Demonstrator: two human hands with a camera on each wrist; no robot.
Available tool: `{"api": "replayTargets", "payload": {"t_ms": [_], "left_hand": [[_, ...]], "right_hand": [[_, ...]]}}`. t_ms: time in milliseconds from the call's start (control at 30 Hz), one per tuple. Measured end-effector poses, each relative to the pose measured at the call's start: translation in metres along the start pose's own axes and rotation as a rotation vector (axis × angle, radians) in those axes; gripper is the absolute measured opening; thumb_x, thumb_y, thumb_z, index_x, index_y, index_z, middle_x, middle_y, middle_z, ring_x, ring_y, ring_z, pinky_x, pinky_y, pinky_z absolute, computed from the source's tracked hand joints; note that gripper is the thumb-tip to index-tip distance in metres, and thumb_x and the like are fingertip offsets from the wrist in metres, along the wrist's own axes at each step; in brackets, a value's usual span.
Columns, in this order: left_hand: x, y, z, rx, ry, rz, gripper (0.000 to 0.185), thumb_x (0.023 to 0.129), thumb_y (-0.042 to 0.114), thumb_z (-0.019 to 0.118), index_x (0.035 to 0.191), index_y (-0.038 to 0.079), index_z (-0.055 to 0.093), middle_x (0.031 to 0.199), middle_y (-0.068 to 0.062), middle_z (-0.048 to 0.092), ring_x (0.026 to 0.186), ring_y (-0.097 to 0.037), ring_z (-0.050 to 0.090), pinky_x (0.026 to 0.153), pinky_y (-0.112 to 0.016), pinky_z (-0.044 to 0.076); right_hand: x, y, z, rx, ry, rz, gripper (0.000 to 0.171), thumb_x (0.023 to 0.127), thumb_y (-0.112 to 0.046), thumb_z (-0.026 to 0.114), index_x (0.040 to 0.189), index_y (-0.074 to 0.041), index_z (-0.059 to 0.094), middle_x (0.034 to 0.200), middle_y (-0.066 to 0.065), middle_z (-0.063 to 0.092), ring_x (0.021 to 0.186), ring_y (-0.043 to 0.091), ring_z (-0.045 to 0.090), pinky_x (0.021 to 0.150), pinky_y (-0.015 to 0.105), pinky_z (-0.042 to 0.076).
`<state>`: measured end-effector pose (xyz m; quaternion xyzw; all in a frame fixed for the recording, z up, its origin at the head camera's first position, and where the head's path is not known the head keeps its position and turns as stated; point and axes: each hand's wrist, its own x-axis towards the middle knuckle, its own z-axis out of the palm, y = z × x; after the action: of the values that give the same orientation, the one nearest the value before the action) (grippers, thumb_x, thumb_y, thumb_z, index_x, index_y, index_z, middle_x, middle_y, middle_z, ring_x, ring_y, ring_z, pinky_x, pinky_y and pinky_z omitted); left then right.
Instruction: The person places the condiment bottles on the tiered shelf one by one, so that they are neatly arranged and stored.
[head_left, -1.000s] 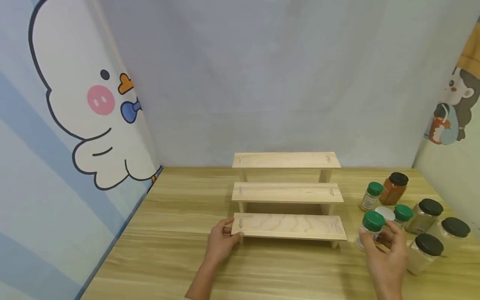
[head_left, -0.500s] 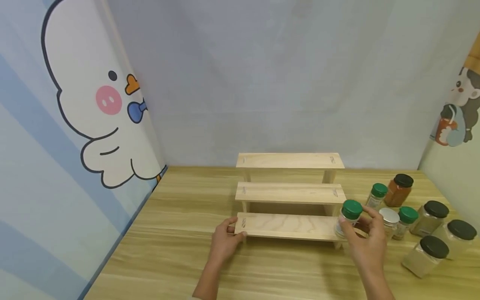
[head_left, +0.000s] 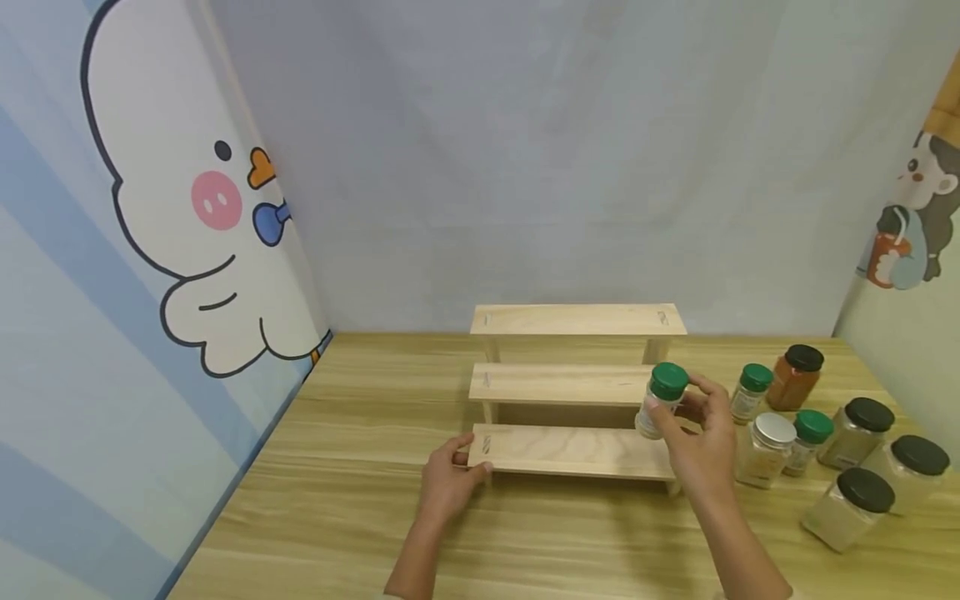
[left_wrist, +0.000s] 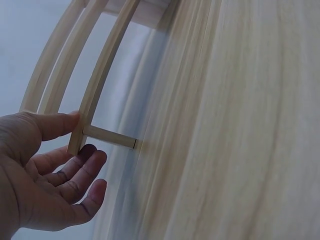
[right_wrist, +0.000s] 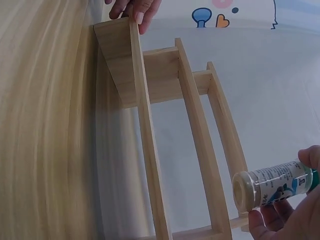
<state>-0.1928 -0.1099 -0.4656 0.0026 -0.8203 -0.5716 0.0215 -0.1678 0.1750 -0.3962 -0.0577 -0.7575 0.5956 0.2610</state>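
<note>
A three-tier wooden shelf rack stands on the table in the head view. My left hand grips the left end of its lowest board, thumb on one face and fingers on the other, as the left wrist view shows. My right hand holds a green-capped spice jar between thumb and fingers. In the head view the jar overlaps the right ends of the lower and middle boards. In the right wrist view the labelled jar is raised, its pale base toward the rack.
To the right stand two green-capped jars, a silver-lidded jar, an orange-red jar with a black lid, and several black-lidded jars. A pale curtain hangs behind the table.
My right hand has carried the green-capped jar left and up, from beside the other jars to over the rack's right end. My left hand has kept its grip on the lowest board.
</note>
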Motion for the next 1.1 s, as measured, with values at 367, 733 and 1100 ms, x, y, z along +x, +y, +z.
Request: {"api": "replayTargets", "payload": {"t_ms": [367,733,1100], "left_hand": [[0.001,0.000,-0.003,0.000,-0.017,0.019,0.057,0.078,0.004,0.074,0.128,-0.009,0.048,0.088,-0.015,0.063,0.076,-0.024,0.064,0.060,-0.032,0.051],[0.001,0.001,-0.003,0.020,-0.015,0.027,0.057,0.077,0.005,0.074,0.126,-0.010,0.049,0.088,-0.016,0.063,0.077,-0.025,0.064,0.060,-0.033,0.051],[0.001,-0.001,-0.004,0.046,-0.011,0.035,0.056,0.077,0.005,0.075,0.125,-0.009,0.051,0.088,-0.016,0.064,0.078,-0.026,0.063,0.061,-0.034,0.051]], "right_hand": [[0.027,-0.008,0.027,0.078,-0.114,-0.026,0.049,0.087,-0.015,0.067,0.130,-0.010,0.045,0.104,0.012,0.056,0.092,0.014,0.049,0.071,0.025,0.044],[0.048,-0.019,0.062,0.117,-0.203,-0.096,0.049,0.086,-0.016,0.069,0.129,-0.007,0.047,0.103,0.017,0.055,0.094,0.025,0.051,0.077,0.040,0.041],[0.047,-0.047,0.077,0.136,-0.242,-0.086,0.046,0.088,-0.009,0.065,0.129,-0.001,0.046,0.104,0.023,0.055,0.095,0.029,0.050,0.075,0.040,0.041]]}}
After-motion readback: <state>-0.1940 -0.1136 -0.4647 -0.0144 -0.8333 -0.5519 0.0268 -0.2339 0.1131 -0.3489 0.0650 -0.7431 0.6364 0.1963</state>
